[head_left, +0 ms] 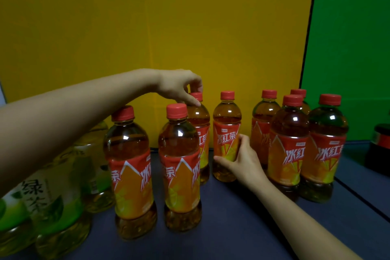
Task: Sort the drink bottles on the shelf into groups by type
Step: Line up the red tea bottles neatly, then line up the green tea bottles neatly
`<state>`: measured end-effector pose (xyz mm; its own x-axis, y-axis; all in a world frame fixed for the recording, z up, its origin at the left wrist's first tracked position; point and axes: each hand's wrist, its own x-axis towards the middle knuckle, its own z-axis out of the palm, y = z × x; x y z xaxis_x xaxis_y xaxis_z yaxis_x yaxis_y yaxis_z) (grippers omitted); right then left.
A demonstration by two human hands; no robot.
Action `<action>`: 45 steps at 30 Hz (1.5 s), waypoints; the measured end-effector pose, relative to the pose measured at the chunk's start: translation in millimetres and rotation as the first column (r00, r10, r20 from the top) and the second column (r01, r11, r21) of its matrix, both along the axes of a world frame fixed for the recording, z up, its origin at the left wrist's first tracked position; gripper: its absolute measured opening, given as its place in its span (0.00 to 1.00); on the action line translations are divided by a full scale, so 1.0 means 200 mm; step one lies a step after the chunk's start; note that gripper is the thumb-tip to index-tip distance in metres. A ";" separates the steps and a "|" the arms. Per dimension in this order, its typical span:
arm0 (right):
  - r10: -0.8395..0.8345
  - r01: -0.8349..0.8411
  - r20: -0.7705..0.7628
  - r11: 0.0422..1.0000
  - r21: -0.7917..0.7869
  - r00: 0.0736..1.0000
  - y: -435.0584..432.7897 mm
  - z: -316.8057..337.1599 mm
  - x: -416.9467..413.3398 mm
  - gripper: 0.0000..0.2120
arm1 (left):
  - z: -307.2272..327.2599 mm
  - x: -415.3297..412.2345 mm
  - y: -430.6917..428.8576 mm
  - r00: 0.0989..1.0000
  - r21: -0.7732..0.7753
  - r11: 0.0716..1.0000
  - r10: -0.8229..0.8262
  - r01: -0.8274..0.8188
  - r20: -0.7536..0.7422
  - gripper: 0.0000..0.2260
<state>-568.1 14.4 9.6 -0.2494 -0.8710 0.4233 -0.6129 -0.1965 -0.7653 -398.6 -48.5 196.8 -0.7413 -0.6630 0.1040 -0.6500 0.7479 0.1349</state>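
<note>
Head view, looking down along a dark blue shelf (232, 217) with a yellow back panel (147, 17).

The left hand (179, 87) reaches in from the left. Its grip is narrow, thumb and fingertips pinching the red cap of the rear iced-tea bottle (199, 124), which stands upright near the shelf's rear edge.

Just to the right of that bottle stands the middle iced-tea bottle (226, 116), also upright. The right hand (244, 160) comes in from the front right corner, and its grip is wrapped round this bottle's label, thumb in front and fingers on the far side.

To the right of this held bottle, across a bare gap of shelf, stands the right cluster (288, 148) of four iced-tea bottles packed close together. The right hand is the nearer one to that cluster. Judging by the task, a sideways slide to the right, with the bottle's long axis kept vertical, would join it to the group.

Two front iced-tea bottles (128, 164) stand nearer the front edge, left of centre.

Count: eight red-capped iced-tea bottles in all. At the shelf's left end are green tea bottles (61, 207), at least three, partly hidden behind the left forearm. One dark container (381, 143) sits at the right end.
</note>
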 end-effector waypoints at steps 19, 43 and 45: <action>0.402 -0.396 0.132 0.916 -0.067 0.906 0.44 0.09 0.23 0.27 | -0.31 0.45 0.54 0.618 -0.069 0.895 0.247 -0.441 -0.746 0.23; 0.395 -0.423 0.283 0.905 0.042 0.874 0.40 0.04 -0.03 0.29 | -1.00 0.28 0.60 0.398 0.387 0.904 0.427 -0.180 -0.812 0.27; 0.402 -0.428 0.307 0.903 0.021 0.863 0.41 0.02 -0.04 0.26 | -1.01 0.21 0.59 0.400 0.351 0.914 0.405 -0.206 -0.822 0.27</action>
<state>-575.7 95.9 14.1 0.0440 -0.9504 0.3079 -0.2389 -0.3093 -0.9205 -355.7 69.4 -5.5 -0.0668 -0.9033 0.4237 -0.2932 0.4237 0.8570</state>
